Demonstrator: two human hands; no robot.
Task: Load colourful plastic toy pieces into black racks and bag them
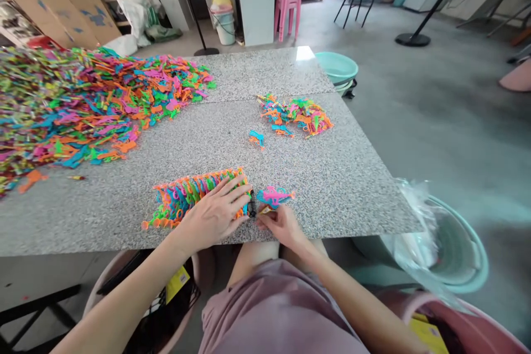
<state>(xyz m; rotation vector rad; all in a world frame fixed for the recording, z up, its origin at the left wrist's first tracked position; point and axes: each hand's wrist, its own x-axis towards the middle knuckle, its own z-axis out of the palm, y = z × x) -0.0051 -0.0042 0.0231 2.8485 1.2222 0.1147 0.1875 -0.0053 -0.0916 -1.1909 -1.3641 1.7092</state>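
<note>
Nearest my view is the mauve shirt (277, 310) of the person, seated close against the near edge of the speckled table (332, 188). That edge passes just in front of the lap, and the right edge slants away toward a mint-green tub (460, 254) on the floor side. To the right of the hands the stone surface runs out to the corner; beyond them it stretches to a small pile of plastic pieces (307, 116), with a blue and orange piece (256, 138) lying apart on its near side. On the left I have a large heap of coloured pieces (124, 94) bounding the room for moving. The packed row of colourful toys (186, 193) lies near the front edge, partly under the left hand (219, 210), with a black end part (252, 203) showing just past the fingertips. I see that hand laid over the row, its fingers stretched out and slightly apart. The right hand (284, 225), just beside the row's end, has thumb and fingers pinched together on pink and blue pieces (274, 196), which jut beyond the fingertips.
</note>
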